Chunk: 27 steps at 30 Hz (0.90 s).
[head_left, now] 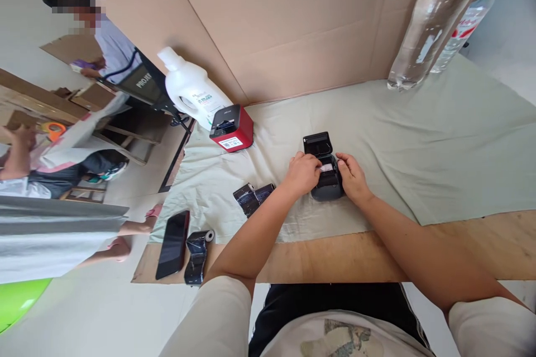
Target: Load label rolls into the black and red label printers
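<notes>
A small black printer (328, 189) lies on the cloth in front of me with its lid (317, 144) flipped back. A white paper roll (326, 167) shows inside its compartment. Reaching in from the left, my left hand (304, 172) has its fingers bent together at the roll; their tips are partly hidden. My right hand (354, 178) grips the printer's right side, thumb near the upper rim. Left of my left forearm is a crumpled strip of shiny black material (251, 198), partly covered by the arm.
A red and black box-shaped device (232, 129) stands by a white jug (195, 89). Near the front edge lie a phone (172, 245) and a black strip with a small roll (196, 256). Cardboard (301, 28) walls the back; two bottles (435, 22) (471, 22) stand right. People are at left.
</notes>
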Motion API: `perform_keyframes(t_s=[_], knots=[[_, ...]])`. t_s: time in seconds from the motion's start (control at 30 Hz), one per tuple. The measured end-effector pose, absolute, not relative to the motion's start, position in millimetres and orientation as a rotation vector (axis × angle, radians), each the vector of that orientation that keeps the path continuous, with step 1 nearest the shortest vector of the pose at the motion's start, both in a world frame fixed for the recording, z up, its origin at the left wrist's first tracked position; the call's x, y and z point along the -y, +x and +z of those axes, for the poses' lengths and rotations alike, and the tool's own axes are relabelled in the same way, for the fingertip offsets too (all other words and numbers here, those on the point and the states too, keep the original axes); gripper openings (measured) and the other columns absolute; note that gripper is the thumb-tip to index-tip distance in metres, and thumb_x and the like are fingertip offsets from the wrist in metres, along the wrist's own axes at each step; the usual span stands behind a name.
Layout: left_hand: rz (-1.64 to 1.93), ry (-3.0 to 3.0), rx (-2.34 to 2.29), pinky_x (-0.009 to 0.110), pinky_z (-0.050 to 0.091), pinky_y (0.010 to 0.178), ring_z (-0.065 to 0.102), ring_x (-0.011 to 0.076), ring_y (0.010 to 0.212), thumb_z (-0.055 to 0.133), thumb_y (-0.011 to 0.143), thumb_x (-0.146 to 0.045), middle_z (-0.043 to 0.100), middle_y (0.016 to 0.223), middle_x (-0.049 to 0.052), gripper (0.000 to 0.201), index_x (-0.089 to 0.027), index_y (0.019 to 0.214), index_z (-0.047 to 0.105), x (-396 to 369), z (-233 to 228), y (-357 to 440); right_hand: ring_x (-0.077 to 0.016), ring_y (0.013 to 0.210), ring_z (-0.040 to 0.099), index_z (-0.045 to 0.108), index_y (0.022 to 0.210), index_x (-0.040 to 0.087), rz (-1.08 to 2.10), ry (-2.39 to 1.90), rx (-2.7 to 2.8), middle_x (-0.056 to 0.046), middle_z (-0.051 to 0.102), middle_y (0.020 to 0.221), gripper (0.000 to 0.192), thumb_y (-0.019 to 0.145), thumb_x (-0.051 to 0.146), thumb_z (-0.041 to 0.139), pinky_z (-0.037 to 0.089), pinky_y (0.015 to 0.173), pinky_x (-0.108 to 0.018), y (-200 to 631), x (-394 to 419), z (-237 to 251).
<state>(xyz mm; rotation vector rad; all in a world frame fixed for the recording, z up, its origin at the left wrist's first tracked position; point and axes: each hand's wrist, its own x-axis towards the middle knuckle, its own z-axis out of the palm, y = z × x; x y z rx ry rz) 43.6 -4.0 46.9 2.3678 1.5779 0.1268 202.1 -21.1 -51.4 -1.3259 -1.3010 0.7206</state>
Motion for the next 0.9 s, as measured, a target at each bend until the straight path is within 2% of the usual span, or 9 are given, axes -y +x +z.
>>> perform_keyframes(t_s=[0.17,0.3,0.4,0.5,0.57,0.67,0.77,0.9], knots=[[0.205,2.380,-1.542,0.042,0.042,0.101,0.052,0.0272,0.112,0.051,0.091,-0.022,0.066,0.119,0.008,0.027,-0.019,0.106,0.073,3,40,41,-0.0257,0.108,0.061,0.061,0.117,0.020,0.770,-1.303,1.309,-0.013,0.065,0.119,0.045,0.091,0.055,0.047,0.052,0.095,-0.047,202,22,-50],[0.535,2.331,-1.608,0.037,0.040,0.106,0.053,0.0232,0.115,0.050,0.092,-0.021,0.064,0.117,0.009,0.024,-0.019,0.106,0.070,2,38,37,-0.0275,0.111,0.059,0.059,0.120,0.022,0.820,-1.288,1.318,-0.012,0.062,0.122,0.047,0.079,0.045,0.063,0.054,0.091,-0.048,201,23,-50],[0.859,2.235,-1.696,0.039,0.034,0.113,0.042,0.0243,0.134,0.042,0.099,-0.034,0.051,0.138,0.014,0.037,-0.019,0.129,0.057,-3,34,33,-0.0288,0.114,0.057,0.060,0.119,0.022,0.843,-1.279,1.328,-0.012,0.061,0.122,0.048,0.075,0.039,0.064,0.054,0.093,-0.050,201,23,-49],[1.040,2.121,-1.478,0.041,0.031,0.116,0.033,0.0240,0.144,0.027,0.102,-0.047,0.038,0.153,0.016,0.053,-0.019,0.147,0.035,-6,25,29,-0.0293,0.114,0.057,0.059,0.119,0.022,0.856,-1.292,1.321,-0.013,0.061,0.124,0.048,0.074,0.037,0.063,0.053,0.094,-0.051,201,23,-47],[1.172,2.025,-1.313,0.042,0.034,0.114,0.040,0.0232,0.139,0.021,0.102,-0.052,0.043,0.149,0.017,0.057,-0.019,0.148,0.033,-2,15,29,-0.0293,0.115,0.057,0.058,0.121,0.021,0.863,-1.302,1.315,-0.013,0.060,0.125,0.050,0.074,0.036,0.064,0.053,0.093,-0.050,201,24,-46],[1.404,1.904,-1.206,0.044,0.039,0.110,0.053,0.0225,0.123,0.023,0.101,-0.055,0.056,0.129,0.016,0.057,-0.018,0.139,0.043,14,1,32,-0.0279,0.115,0.057,0.055,0.125,0.020,0.850,-1.310,1.291,-0.015,0.058,0.129,0.048,0.080,0.037,0.058,0.053,0.094,-0.049,201,26,-45],[1.496,1.852,-1.202,0.043,0.044,0.103,0.058,0.0210,0.109,0.026,0.102,-0.051,0.062,0.109,0.012,0.049,-0.018,0.130,0.049,32,-11,37,-0.0259,0.116,0.058,0.054,0.125,0.021,0.767,-1.299,1.292,-0.014,0.060,0.129,0.041,0.088,0.036,0.048,0.051,0.097,-0.048,201,29,-42],[1.491,1.935,-1.253,0.043,0.044,0.102,0.056,0.0216,0.111,0.029,0.102,-0.046,0.062,0.111,0.012,0.043,-0.018,0.124,0.053,45,-18,42,-0.0260,0.119,0.056,0.061,0.116,0.023,0.569,-1.219,1.450,-0.011,0.064,0.125,0.030,0.093,0.034,0.045,0.050,0.098,-0.048,202,33,-34]])
